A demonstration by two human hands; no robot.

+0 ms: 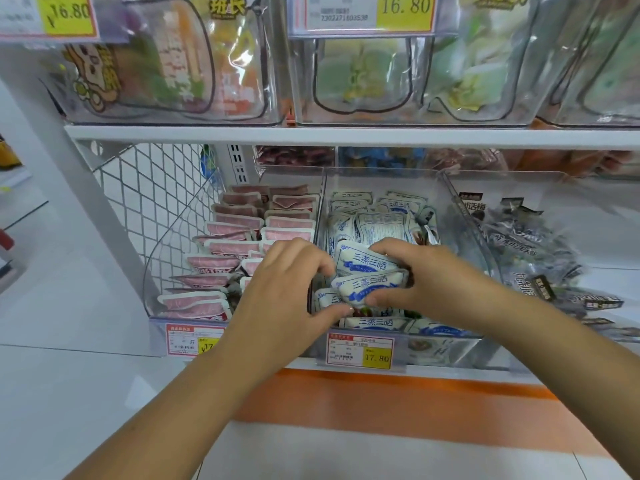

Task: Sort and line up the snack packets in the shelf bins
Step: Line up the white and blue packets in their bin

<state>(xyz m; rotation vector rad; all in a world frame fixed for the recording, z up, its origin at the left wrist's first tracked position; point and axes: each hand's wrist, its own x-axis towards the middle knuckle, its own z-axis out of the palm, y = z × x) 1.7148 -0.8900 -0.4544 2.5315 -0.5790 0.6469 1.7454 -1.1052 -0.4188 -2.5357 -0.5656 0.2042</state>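
The left bin (162, 258) holds pink packets (235, 220) in neat rows, while the middle bin (465, 220) lies jumbled. At its front, the left hand (287, 289) and right hand (426, 282) curl their fingers round two blue packets (367, 275), probably to square them for lining up.

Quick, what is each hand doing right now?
Left hand: grips the blue-and-white packets from the left.
Right hand: grips the same packets from the right.
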